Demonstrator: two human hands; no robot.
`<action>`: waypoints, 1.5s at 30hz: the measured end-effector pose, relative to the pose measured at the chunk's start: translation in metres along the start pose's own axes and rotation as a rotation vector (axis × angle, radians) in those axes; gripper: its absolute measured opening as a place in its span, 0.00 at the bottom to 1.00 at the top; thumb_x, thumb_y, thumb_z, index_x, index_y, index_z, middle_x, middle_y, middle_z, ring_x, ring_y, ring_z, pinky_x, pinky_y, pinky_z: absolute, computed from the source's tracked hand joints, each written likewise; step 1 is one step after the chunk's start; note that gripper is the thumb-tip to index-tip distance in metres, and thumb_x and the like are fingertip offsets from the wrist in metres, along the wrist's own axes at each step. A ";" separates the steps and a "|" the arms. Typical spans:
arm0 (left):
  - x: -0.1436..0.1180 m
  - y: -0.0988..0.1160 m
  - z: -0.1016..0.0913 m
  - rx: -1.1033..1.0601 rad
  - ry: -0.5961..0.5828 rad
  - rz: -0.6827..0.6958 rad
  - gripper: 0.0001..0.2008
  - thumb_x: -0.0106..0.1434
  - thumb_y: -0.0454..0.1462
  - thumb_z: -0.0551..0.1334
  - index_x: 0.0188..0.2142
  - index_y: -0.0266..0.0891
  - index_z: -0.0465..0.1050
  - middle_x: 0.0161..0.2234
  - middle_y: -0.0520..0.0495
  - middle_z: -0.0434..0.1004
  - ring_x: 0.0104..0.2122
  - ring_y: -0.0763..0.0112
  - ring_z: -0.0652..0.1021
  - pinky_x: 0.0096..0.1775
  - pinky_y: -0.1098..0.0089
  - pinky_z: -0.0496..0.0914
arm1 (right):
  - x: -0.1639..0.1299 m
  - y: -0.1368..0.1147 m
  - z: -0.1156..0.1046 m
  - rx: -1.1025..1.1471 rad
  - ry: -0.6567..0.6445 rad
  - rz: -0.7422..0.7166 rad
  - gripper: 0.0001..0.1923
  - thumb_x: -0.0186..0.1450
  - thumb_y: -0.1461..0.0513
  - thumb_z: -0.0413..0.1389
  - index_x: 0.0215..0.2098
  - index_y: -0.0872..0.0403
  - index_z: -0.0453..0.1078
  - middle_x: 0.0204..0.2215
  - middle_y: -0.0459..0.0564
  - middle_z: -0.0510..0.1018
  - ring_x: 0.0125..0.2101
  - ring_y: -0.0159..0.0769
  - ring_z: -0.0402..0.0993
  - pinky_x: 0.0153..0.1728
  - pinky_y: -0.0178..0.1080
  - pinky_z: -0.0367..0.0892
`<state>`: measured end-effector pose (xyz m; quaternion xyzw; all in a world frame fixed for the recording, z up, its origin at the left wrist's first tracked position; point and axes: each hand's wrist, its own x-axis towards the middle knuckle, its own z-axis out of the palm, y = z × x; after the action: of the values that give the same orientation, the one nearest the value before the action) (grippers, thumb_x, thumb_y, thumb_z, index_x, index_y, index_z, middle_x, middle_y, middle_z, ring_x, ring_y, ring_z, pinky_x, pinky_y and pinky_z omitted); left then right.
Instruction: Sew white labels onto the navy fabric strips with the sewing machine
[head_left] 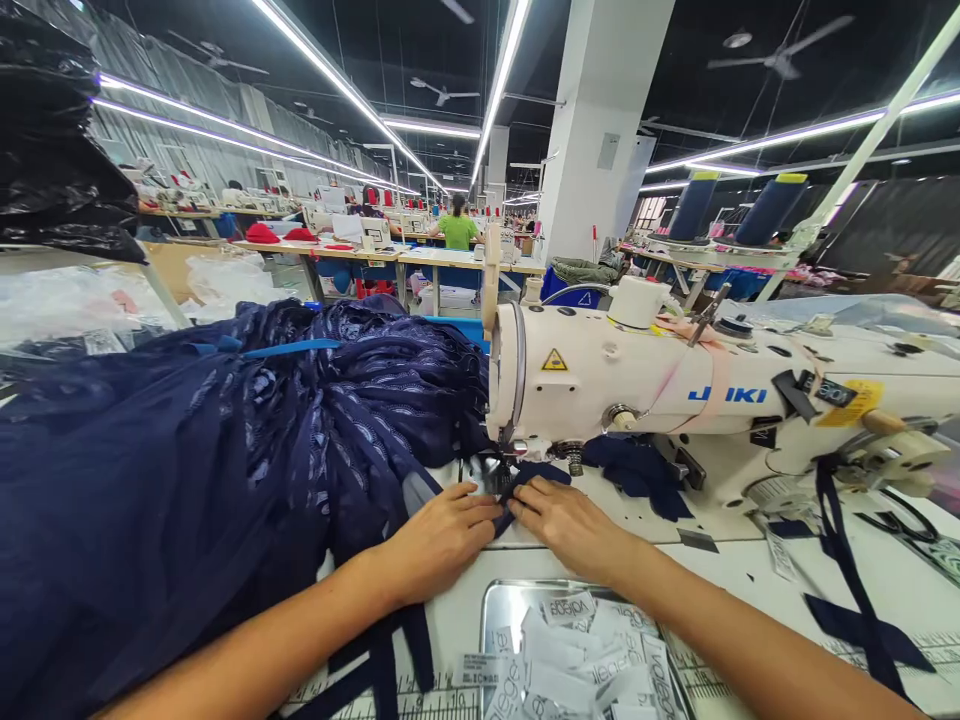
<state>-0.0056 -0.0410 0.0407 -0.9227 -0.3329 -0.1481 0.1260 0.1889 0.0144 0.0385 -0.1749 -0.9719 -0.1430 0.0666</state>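
Observation:
A small piece of navy fabric (541,472) lies at the needle of a white sewing machine (600,375). My left hand (448,530) is at its left side, fingers together and curled on the fabric's near edge. From the right, my right hand (564,518) grips the same fabric, its fingertips bent down on it just below the needle area. The fingertips partly hide the fabric and the presser foot. Close below my hands sits a metal tray (486,600) of white printed labels (592,655). A large heap of navy garments (300,440) lies beside my left forearm.
More navy scraps (641,475) lie under the machine arm. Navy strips (844,560) hang over the table's right side, near black scissors (904,515). Two navy thread cones (769,208) stand behind the machine. Farther off, a person in green (457,230) sits among other sewing tables.

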 end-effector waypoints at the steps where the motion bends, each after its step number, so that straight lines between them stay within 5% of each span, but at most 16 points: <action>1: 0.003 0.001 0.003 -0.019 -0.013 -0.025 0.06 0.58 0.28 0.53 0.29 0.36 0.66 0.40 0.46 0.74 0.41 0.70 0.72 0.47 0.67 0.62 | 0.000 0.005 0.001 -0.003 0.000 -0.005 0.14 0.58 0.72 0.50 0.42 0.61 0.68 0.37 0.55 0.73 0.37 0.40 0.66 0.37 0.39 0.66; 10: 0.027 0.010 0.021 0.075 -0.083 -0.191 0.07 0.56 0.25 0.54 0.29 0.35 0.67 0.33 0.45 0.76 0.34 0.67 0.74 0.43 0.65 0.67 | 0.000 0.025 0.021 0.012 0.076 0.016 0.18 0.59 0.71 0.50 0.48 0.63 0.65 0.46 0.58 0.71 0.45 0.42 0.67 0.44 0.39 0.66; 45: 0.039 0.008 0.029 0.179 0.038 -0.278 0.07 0.55 0.25 0.54 0.25 0.35 0.66 0.26 0.46 0.74 0.27 0.67 0.74 0.35 0.66 0.66 | 0.007 0.027 0.021 0.004 0.037 0.137 0.21 0.59 0.73 0.46 0.51 0.62 0.62 0.47 0.59 0.70 0.44 0.40 0.68 0.44 0.41 0.64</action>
<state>0.0340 -0.0148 0.0268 -0.8500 -0.4666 -0.1514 0.1923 0.1907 0.0469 0.0266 -0.2384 -0.9564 -0.1396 0.0945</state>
